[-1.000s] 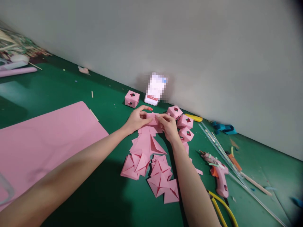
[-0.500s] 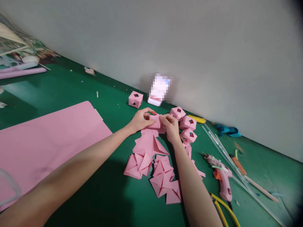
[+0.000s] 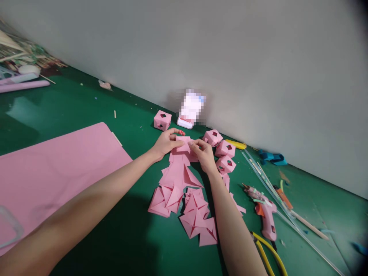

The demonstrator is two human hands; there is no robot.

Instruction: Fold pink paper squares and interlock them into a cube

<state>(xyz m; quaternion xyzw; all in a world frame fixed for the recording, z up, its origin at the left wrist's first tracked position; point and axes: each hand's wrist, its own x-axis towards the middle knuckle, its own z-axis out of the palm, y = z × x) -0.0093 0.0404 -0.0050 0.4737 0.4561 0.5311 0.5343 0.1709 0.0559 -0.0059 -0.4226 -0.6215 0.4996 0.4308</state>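
I can't read a single word, brand or number from here. The phone (image 3: 191,108) at twelve o'clock has a lit screen, but whatever it shows is blurred into coarse squares, past reading.

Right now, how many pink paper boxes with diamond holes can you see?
4. One box is left of the phone; three bunch beside the right hand: a far box, a middle box, a near box. Others may be hidden.
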